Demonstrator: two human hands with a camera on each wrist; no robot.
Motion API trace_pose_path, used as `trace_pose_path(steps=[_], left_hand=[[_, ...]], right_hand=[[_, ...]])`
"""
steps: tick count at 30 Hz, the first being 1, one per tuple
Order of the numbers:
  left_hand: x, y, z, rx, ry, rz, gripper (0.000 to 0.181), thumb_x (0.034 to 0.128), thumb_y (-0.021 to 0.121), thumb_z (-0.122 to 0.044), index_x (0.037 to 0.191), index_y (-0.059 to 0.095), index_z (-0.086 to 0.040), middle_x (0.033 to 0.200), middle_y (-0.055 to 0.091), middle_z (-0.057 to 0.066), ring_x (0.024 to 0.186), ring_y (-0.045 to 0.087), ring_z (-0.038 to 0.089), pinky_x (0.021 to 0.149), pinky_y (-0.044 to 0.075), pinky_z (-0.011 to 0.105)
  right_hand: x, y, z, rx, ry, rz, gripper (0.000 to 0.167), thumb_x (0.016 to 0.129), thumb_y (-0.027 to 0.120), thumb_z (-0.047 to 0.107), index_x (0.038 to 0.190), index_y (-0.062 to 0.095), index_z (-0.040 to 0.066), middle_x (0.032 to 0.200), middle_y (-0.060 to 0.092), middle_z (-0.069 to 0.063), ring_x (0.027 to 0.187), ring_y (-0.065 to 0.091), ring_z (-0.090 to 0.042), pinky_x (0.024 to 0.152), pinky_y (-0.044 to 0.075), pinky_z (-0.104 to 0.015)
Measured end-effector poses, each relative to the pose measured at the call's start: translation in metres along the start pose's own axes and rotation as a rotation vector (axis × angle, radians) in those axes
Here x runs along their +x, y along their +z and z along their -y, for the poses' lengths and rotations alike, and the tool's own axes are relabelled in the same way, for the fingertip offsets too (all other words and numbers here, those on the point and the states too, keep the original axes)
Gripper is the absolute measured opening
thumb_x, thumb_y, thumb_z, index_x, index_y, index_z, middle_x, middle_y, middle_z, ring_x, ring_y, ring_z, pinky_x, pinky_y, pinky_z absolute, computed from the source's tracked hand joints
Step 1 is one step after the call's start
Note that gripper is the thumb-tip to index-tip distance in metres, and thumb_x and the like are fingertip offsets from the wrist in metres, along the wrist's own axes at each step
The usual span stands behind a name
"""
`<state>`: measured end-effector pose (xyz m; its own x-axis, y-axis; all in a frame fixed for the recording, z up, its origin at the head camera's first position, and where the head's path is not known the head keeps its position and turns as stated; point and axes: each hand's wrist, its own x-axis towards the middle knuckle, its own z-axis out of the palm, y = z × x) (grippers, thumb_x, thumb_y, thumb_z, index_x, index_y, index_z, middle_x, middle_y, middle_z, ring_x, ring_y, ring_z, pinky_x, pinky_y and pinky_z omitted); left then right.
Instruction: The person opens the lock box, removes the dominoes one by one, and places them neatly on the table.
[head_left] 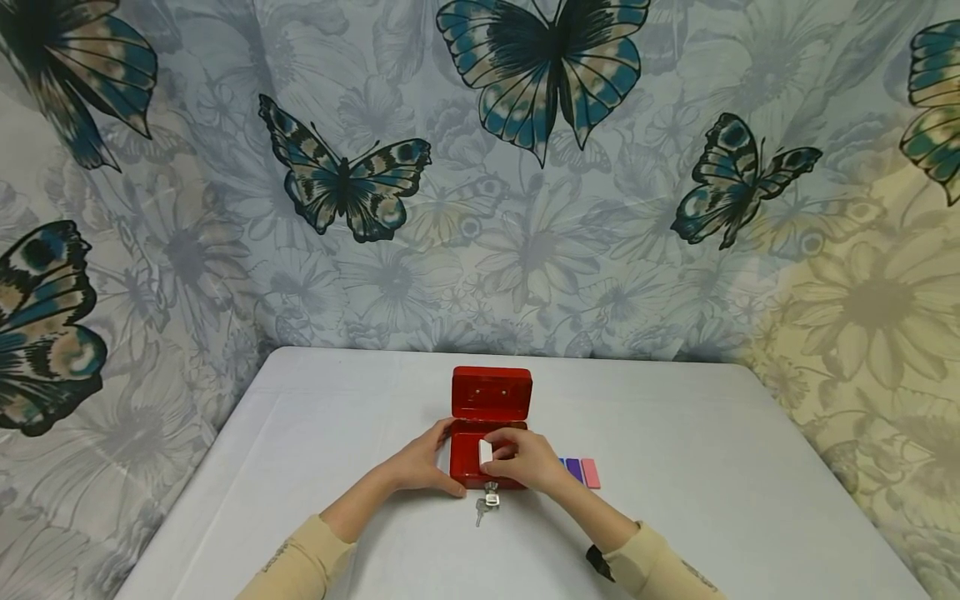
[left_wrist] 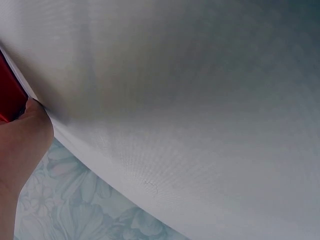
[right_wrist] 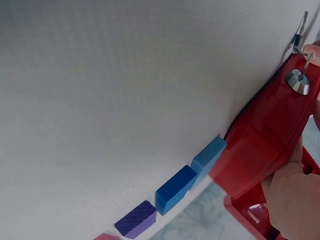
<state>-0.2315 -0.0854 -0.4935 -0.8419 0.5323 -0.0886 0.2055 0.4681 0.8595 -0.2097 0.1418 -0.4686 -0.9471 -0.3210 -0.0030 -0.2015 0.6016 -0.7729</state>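
A small red cash box (head_left: 467,454) stands on the table with its lid (head_left: 491,393) raised. My left hand (head_left: 423,462) grips the box's left side, thumb at the front corner and fingers toward the back. In the left wrist view, part of that hand (left_wrist: 30,135) shows against the red box wall (left_wrist: 10,92). Over the open box, my right hand (head_left: 525,458) pinches a white block (head_left: 485,452) between thumb and fingers; that block is hard to make out in the right wrist view. A key sits in the front lock (right_wrist: 298,82), and another key (head_left: 480,508) hangs from it.
Right of the box, a row of coloured blocks lies on the white table (head_left: 360,400): a light blue block (right_wrist: 208,157), a blue block (right_wrist: 176,190), a purple block (right_wrist: 136,220) and a pink block (head_left: 591,473). Butterfly-patterned cloth (head_left: 540,250) rises behind the table.
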Motion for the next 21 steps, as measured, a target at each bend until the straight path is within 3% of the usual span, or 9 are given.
trace_pose_path(steps=[9, 21], left_hand=[[0.002, 0.001, 0.001, 0.007, -0.012, -0.006, 0.105, 0.0653, 0.09, -0.027, 0.149, 0.028, -0.01, 0.149, 0.039, 0.009, 0.136, 0.037, 0.031, 0.111, 0.034, 0.049], [0.002, 0.001, 0.002, 0.004, -0.013, -0.011, 0.106, 0.0649, 0.091, -0.027, 0.149, 0.028, -0.009, 0.149, 0.038, 0.011, 0.136, 0.037, 0.033, 0.111, 0.034, 0.051]], right_hand=[[-0.006, -0.004, -0.002, 0.115, 0.11, -0.018, 0.045, 0.078, 0.082, 0.027, 0.116, 0.067, 0.007, 0.088, 0.067, 0.0, 0.083, 0.065, -0.016, 0.072, 0.059, -0.031], [-0.013, -0.012, -0.004, 0.185, 0.138, -0.046, 0.048, 0.08, 0.08, 0.029, 0.12, 0.065, 0.008, 0.1, 0.067, -0.004, 0.091, 0.064, -0.019, 0.076, 0.058, -0.033]])
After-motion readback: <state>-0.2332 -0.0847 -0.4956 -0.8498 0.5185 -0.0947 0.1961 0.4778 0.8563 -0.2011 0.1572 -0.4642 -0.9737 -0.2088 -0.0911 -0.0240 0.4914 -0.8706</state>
